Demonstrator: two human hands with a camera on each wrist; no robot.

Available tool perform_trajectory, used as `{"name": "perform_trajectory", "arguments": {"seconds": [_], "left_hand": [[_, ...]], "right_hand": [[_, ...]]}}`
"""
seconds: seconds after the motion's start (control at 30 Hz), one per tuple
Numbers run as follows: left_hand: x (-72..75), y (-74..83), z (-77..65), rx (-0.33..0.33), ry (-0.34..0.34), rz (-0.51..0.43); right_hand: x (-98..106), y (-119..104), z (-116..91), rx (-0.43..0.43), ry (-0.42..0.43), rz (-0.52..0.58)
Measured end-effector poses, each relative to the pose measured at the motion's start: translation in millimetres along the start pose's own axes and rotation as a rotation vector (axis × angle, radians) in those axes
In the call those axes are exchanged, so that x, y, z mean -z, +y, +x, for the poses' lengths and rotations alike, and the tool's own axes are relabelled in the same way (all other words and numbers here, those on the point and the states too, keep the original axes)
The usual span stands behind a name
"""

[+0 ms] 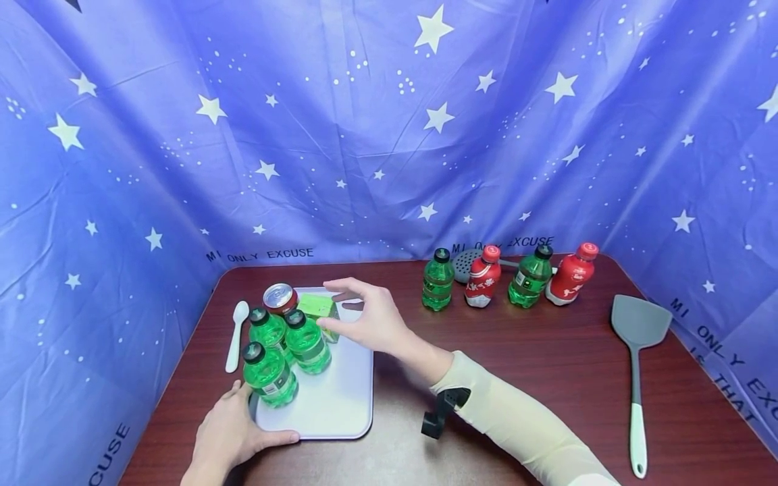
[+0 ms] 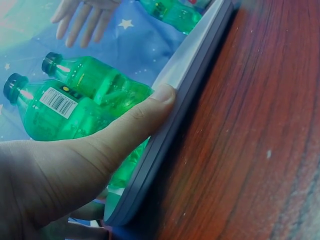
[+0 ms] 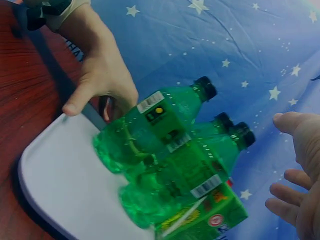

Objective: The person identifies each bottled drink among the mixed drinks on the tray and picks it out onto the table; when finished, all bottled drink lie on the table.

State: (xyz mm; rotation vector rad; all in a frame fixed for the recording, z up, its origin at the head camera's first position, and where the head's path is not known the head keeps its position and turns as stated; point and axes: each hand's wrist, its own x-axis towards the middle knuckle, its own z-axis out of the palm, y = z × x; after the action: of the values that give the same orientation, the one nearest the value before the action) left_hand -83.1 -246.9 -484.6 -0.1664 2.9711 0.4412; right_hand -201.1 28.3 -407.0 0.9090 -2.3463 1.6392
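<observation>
While upright, three bottles [image 1: 311, 349] on tray [image 1: 343, 401]

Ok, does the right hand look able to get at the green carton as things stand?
Probably yes: the right hand is open beside the green carton, and the nearest green bottle stands off the path between them.

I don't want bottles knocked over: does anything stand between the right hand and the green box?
Nothing visible does. The right hand is beside the green box; the nearest bottle stands at the box's front left.
</observation>
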Motion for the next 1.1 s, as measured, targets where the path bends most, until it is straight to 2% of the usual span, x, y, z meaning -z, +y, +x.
{"name": "perform_trajectory", "arguments": {"seconds": [0.27, 0.57, 0.93, 1.1], "left_hand": [[0.1, 0.3, -0.7, -0.004, 0.001, 0.004], [-0.9, 0.3, -0.9, 0.002, -0.003, -0.010], [-2.1, 0.0, -1.8, -0.007, 0.023, -0.005], [-1.5, -0.8, -2.3, -0.014, 0.035, -0.006]], "right_hand": [[-17, 6, -1, 0.005, -0.053, 0.001], [-29, 13, 0, 0.032, -0.049, -0.030], [-36, 12, 0, 0.051, -0.067, -0.125], [-38, 11, -1, 0.095, -0.103, -0.230]]}}
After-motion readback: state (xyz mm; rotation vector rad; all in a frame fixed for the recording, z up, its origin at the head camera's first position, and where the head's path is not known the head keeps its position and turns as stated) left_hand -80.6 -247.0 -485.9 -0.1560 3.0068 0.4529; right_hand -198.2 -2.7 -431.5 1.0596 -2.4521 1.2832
